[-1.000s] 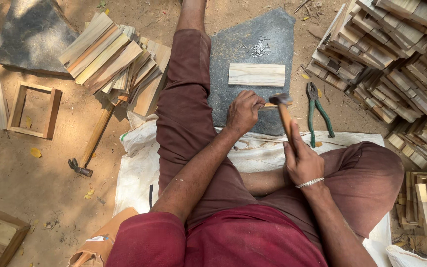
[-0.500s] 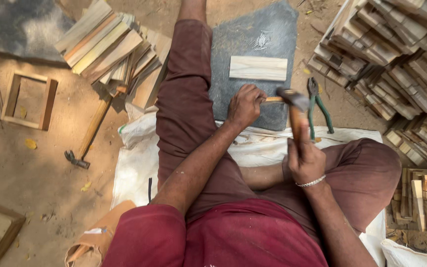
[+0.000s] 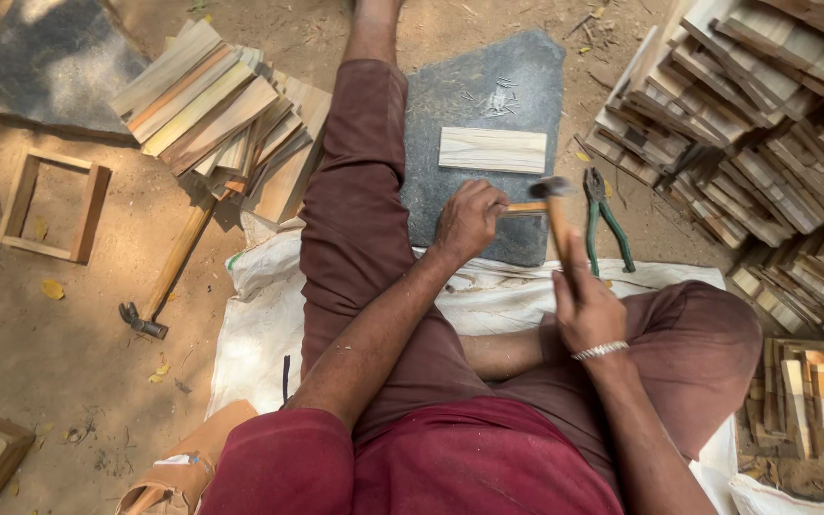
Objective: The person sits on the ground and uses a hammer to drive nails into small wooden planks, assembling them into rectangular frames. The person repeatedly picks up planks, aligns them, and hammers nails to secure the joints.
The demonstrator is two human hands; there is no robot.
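**A:** What is the person on the ground doing with their hands?

**B:** They sit on a white sack (image 3: 259,324), one leg stretched out, beside a dark grey stone slab (image 3: 450,114). The right hand (image 3: 586,310) is clenched around the wooden handle of a hammer (image 3: 555,215), whose metal head is just over the slab's near edge. The left hand (image 3: 467,221) is curled, pinching a thin wooden strip (image 3: 525,207) against the stone, right beside the hammer head. I cannot tell whether the head touches the strip.

**A:** Is anything else on the slab?

**B:** Yes. A pale rectangular wood piece (image 3: 492,150) lies flat just beyond the hands, and a small scatter of nails (image 3: 498,98) lies farther out.

**A:** And around them?

**B:** Green-handled pliers (image 3: 606,221) lie on the dirt just right of the slab. Past them, large stacks of wooden slats (image 3: 755,124) fill the right side. On the left there is a looser pile of slats (image 3: 221,124), a second hammer (image 3: 169,277) on the ground with its head toward the person, and a small square wooden frame (image 3: 50,205) lying flat. A silver bracelet (image 3: 600,351) circles the right wrist.
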